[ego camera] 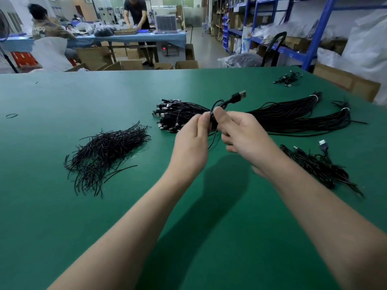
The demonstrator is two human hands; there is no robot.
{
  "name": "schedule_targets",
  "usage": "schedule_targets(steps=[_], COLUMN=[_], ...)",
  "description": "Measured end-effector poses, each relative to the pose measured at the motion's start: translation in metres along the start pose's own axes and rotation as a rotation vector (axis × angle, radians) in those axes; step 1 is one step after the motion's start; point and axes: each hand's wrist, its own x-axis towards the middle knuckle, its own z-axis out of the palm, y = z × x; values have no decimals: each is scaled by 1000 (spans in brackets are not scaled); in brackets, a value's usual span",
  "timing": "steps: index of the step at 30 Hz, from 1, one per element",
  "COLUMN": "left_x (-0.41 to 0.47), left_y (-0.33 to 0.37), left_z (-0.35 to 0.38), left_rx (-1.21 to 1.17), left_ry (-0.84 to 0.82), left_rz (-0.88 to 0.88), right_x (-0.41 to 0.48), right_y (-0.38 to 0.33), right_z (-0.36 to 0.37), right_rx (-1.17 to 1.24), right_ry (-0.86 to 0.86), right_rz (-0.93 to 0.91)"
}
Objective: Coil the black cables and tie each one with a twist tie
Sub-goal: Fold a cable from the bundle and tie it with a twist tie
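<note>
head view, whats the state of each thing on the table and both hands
left hand: pinching cable
right hand: pinching cable
held cable: lifted, plug up
twist tie pile: loose
cable bundles: banded, uncoiled
coiled cables: piled at right
rubber band: lying apart

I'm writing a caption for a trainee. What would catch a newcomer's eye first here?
First, the two bare hands, left hand and right hand, meeting mid-frame above the green table, pinching one black cable whose USB plug sticks up. Next, the big cable bundle behind them and the loose twist-tie pile to the left.
</note>
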Motion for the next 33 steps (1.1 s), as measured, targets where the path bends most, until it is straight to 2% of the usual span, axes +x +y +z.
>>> schedule_targets(steps=[4,10,14,17,20,22,28,33], left_x=[-21,-54,-63,-46,-27,-21,-17,-16], left_y=[-16,-29,-30,-32,-47,-60,-88,-98], left_z=[6,5,-6,-35,-76,-103,-139,-141], left_rx=[-58,-56,93,348,799,949,1107,1158], left_ry=[-23,-148,-280,-332,-150,-15,33,24], left_rz=[-16,-91,-100,-75,47,42,-63,-38], right_x=[-10,-41,-55,-59,-64,-67,-71,-73], right_y=[15,38,44,44,46,47,47,50], right_z=[22,28,23,19,19,22,22,23], right_rx=[99,229,187,140,78,22,-67,-64], right_ry=[179,233,250,247,213,196,160,132], right_rz=[63,103,149,186,227,228,203,194])
